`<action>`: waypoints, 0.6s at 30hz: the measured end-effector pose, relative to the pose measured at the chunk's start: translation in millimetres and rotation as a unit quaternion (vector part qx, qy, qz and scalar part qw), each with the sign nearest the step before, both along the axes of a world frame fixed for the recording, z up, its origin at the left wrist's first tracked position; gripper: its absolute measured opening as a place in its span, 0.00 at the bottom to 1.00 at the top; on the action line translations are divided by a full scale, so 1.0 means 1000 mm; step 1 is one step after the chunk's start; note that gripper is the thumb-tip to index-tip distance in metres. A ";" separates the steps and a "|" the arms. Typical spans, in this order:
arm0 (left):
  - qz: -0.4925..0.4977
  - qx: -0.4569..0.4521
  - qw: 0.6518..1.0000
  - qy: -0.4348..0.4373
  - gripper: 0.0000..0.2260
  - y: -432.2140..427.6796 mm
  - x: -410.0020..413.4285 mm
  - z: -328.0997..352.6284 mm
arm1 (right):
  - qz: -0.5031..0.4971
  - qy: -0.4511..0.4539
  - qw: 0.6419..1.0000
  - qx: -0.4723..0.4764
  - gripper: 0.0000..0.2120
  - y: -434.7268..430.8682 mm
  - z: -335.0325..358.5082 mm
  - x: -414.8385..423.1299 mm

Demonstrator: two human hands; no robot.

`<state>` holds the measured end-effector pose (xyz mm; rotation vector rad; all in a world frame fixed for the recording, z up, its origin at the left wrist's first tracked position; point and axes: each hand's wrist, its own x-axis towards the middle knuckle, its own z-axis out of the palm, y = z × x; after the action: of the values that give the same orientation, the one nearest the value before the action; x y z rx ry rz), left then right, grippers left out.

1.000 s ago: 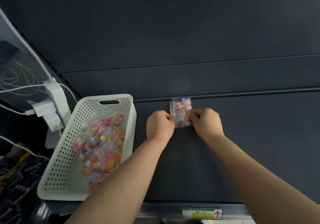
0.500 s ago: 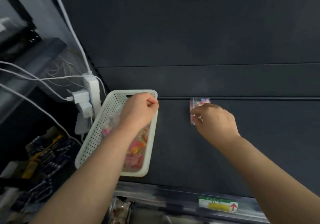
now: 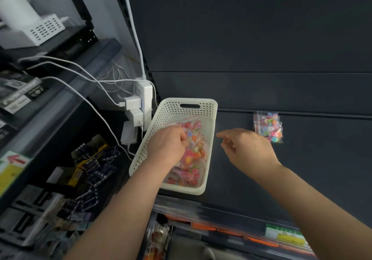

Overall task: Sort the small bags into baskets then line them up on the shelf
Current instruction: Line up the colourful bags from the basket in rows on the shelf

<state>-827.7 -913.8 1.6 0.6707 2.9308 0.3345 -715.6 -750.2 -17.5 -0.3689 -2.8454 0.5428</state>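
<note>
Right hand (image 3: 244, 146) is off the stack of small bags (image 3: 268, 128) it pressed half a second back. It now hovers just beside the stack, fingers loose, empty. Left hand (image 3: 168, 144) has gone into the white basket (image 3: 155, 127), fingers curled among the loose bags (image 3: 194, 155) (blurred, so I cannot tell if one is pinched). Reading: stack set at the back of the dark shelf (image 3: 302, 169), next bag being fetched. Power strip (image 3: 146, 96) and white cables hang left of the basket.

left hand (image 3: 168, 146) into basket (image 3: 161, 118), bag (image 3: 268, 128) released
</note>
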 end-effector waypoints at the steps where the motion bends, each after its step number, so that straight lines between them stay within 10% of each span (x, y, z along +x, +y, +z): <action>1: -0.003 0.026 1.000 0.009 0.02 0.000 -0.001 0.004 | -0.007 0.009 1.000 -0.013 0.13 0.000 -0.001 0.000; 5: 0.013 0.232 0.968 -0.093 0.05 0.009 -0.005 0.022 | -0.057 0.001 0.973 -0.224 0.11 0.003 0.002 0.001; 10: 0.049 0.400 0.875 -0.268 0.05 0.038 0.012 0.024 | -0.053 0.007 0.817 -0.575 0.11 0.011 0.016 0.013; 18: 0.048 0.360 0.866 -0.344 0.05 0.103 0.058 -0.017 | -0.209 0.024 0.817 -0.538 0.02 0.058 -0.003 0.057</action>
<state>-769.7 -810.5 -15.6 0.3402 2.0944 1.3875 -658.8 -692.2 -20.0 -1.0723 -1.9765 1.9440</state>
